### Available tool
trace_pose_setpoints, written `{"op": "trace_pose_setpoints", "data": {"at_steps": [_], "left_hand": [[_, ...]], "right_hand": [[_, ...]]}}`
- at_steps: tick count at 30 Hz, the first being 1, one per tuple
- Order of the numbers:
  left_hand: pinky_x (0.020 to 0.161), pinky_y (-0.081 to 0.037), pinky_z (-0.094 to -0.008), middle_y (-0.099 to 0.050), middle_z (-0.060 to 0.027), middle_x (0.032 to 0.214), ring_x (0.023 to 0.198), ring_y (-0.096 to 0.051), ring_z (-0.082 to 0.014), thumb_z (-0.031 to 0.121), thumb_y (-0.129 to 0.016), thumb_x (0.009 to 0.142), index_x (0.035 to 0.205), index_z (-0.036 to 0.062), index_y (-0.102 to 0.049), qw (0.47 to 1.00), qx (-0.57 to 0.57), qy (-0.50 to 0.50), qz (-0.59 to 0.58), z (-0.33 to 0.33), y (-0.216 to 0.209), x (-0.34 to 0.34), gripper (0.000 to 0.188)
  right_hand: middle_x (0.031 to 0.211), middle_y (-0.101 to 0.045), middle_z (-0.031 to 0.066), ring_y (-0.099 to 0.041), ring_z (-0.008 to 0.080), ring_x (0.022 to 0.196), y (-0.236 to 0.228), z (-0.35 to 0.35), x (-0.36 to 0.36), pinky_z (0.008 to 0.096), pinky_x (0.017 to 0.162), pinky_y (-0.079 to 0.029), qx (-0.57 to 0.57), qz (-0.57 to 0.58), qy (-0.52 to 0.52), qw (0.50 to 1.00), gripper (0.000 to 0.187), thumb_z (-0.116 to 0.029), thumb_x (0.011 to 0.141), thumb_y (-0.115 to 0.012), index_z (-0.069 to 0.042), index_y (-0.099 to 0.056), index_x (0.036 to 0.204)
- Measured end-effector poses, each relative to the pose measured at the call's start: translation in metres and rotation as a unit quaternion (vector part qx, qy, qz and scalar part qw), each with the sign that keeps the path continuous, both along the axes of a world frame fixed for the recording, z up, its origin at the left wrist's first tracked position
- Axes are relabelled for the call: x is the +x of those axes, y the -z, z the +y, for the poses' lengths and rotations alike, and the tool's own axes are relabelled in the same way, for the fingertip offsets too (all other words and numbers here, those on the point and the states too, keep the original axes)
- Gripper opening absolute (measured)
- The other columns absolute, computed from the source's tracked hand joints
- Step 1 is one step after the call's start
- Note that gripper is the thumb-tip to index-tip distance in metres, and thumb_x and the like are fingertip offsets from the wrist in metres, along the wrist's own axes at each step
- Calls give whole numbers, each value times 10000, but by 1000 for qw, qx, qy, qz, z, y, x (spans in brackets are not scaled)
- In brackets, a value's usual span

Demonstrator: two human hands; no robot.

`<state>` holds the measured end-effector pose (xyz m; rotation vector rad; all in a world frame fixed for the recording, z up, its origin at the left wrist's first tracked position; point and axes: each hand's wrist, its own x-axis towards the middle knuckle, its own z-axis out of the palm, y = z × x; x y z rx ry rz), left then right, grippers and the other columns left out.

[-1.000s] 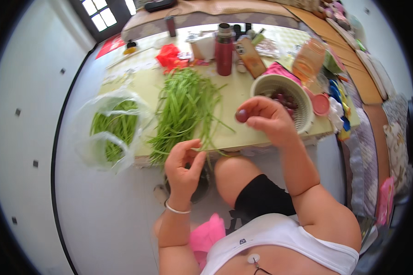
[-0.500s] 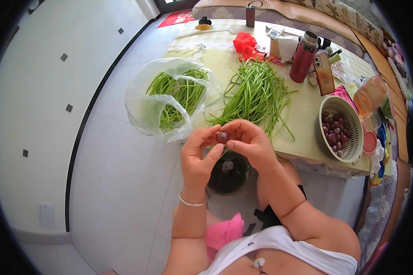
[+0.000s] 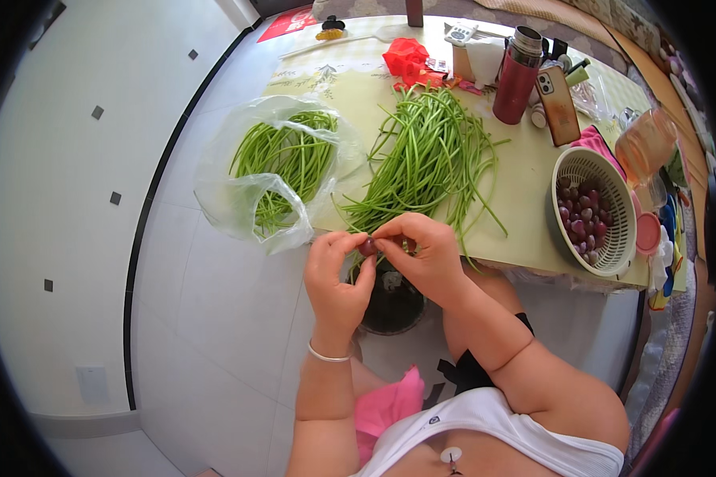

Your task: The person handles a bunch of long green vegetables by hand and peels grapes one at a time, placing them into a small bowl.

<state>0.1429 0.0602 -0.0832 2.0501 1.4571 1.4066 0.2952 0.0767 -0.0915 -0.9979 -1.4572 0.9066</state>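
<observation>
Fingertips of the left grip (image 3: 334, 280) and right grip (image 3: 423, 248) pinch one red grape (image 3: 367, 247) above a dark round bin (image 3: 394, 308). Work looks unfinished: loose grapes (image 3: 585, 219) fill a colander (image 3: 619, 240) to the grips' right; progress on the pinched one is unclear.

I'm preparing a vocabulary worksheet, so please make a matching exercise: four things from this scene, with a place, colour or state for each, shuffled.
Column one
1. plastic bag
2. single grape
3. basket
4. flask

Column two
A. holding many grapes
B. at the fingertips of the left hand and right hand
C. dark red body, silvery top
D. holding green stalks

Pairs: 1-D, 2-B, 3-A, 4-C
</observation>
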Motion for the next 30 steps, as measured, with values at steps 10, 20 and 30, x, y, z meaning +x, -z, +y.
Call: {"op": "trace_pose_setpoints", "data": {"at_steps": [10,20,30], "left_hand": [[765,-507,-306,-617,-94,945,836,-617,-207,-107,-691,663,993,35,-682,999,30,-7,21,3,9,7,359],[733,-517,-279,-628,-86,927,796,-626,-188,-127,-686,680,1012,23,-688,999,41,19,21,3,11,9,364],[805,-510,-285,-591,-101,1035,895,-604,-173,-157,-664,705,1046,-25,-674,984,-54,82,-148,3,16,5,366]], "right_hand": [[741,-653,79,-639,260,648,9,7,3,349,542,-503,151,-133,48,978,34,-54,759,-686,-66,-663,783],[691,-592,81,-606,256,609,11,11,6,357,531,-485,195,-186,60,961,104,-57,732,-677,-54,-573,738],[732,-642,86,-628,217,627,1,7,17,307,549,-492,65,-73,-3,995,71,-37,765,-703,-40,-672,830]]}}
